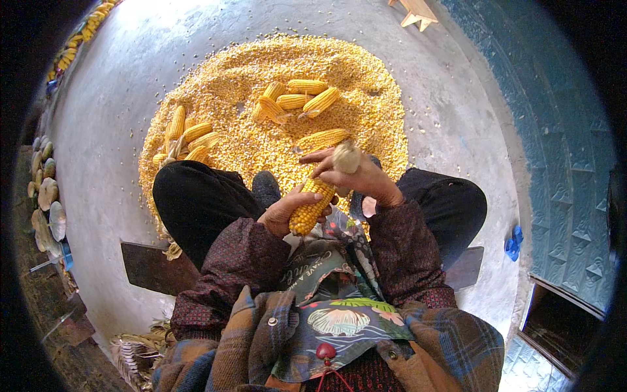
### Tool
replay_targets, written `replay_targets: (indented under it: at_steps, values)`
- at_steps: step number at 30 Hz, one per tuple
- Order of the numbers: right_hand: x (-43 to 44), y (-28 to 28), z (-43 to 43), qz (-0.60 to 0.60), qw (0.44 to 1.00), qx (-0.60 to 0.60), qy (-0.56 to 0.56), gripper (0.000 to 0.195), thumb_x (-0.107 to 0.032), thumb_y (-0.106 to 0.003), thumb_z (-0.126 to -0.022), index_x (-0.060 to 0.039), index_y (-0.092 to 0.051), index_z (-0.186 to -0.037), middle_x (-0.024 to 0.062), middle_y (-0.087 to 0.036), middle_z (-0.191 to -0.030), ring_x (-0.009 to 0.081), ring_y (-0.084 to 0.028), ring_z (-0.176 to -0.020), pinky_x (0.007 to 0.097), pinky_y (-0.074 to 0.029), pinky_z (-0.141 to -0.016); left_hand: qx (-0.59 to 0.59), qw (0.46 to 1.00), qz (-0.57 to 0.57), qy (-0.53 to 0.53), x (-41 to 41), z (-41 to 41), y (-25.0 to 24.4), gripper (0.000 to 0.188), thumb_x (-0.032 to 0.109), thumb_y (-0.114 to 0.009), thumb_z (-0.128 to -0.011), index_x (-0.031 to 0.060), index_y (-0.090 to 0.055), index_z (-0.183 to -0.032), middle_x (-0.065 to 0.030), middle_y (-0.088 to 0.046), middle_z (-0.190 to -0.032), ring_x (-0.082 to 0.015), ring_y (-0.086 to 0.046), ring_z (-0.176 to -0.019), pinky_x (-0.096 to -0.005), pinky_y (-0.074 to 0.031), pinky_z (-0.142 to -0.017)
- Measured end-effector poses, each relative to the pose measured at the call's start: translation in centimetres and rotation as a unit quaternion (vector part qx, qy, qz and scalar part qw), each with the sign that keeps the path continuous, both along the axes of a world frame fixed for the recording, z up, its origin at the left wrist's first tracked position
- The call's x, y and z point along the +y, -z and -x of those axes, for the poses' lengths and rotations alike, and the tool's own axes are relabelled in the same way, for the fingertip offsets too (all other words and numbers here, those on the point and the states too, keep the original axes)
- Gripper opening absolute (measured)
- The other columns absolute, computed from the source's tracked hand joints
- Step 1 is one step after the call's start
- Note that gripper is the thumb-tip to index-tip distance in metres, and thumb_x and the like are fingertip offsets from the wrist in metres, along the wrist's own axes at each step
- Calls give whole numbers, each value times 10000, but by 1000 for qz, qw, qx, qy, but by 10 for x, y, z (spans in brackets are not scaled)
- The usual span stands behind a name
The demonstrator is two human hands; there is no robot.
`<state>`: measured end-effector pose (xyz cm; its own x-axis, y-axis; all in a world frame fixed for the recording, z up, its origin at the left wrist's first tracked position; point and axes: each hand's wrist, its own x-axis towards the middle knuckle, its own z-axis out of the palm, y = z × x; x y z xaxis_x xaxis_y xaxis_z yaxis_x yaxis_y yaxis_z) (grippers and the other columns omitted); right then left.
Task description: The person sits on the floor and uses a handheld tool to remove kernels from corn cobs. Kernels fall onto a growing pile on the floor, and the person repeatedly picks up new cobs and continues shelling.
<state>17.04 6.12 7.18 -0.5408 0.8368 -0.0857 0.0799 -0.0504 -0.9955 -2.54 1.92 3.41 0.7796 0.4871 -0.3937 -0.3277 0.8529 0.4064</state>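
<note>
My left hand grips an ear of yellow corn from its side, thumb on top, over my lap. Kernels still cover most of the ear that shows. My right hand reaches across its far end and holds a pale, round-ended object; whether it is a tool handle or a cob cannot be told. Just beyond the hands, another ear lies on a wide bed of loose corn kernels. My bent knees flank both hands.
Ears of corn are heaped farther out and by my left knee. A small wooden bench stands at the top right. Stones line the left side, corn husks lie lower left, and a blue object sits at right.
</note>
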Motion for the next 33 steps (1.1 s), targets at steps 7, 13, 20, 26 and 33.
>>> replay_targets:
  at_steps: [7,13,20,26,33]
  values:
    - [-20,23,40,-164,961,-140,176,241,-221,-708,-760,3,-619,-780,137,-587,-732,251,-591,-642,376,-463,-596,97,994,-54,1,-5,-1,2,491,178,-694,-788,25,-467,-1195,-102,-616,-946,-183,-644,-774,-298,-549,-661]
    - [-20,48,63,-171,885,-297,316,278,-291,-687,-769,-20,-629,-742,182,-622,-635,343,-647,-612,437,-487,-551,309,905,-289,44,0,-11,30,516,138,-713,-744,-14,-483,-1180,-128,-647,-895,-224,-654,-773,-313,-522,-660]
    - [-2,113,32,76,904,-185,379,238,-279,-693,-794,-58,-638,-722,49,-632,-594,159,-629,-544,323,-490,-500,374,878,-297,26,-20,-33,67,758,251,-796,-703,2,-390,-1293,-115,-638,-958,-220,-636,-787,-314,-519,-660]
    - [-3,75,18,245,876,144,390,197,-227,-681,-832,-51,-640,-910,61,-657,-868,146,-639,-785,300,-517,-683,295,929,-202,-96,0,-26,49,595,103,-791,-695,29,-470,-1191,-47,-616,-889,-137,-616,-756,-283,-515,-654]
    - [-12,62,49,196,922,113,315,308,-290,-715,-813,-38,-665,-983,7,-645,-848,103,-587,-770,276,-470,-704,497,753,-427,-54,-5,-24,42,1100,205,-825,-570,0,-170,-1429,-230,-609,-1083,-347,-610,-1006,-389,-483,-872]
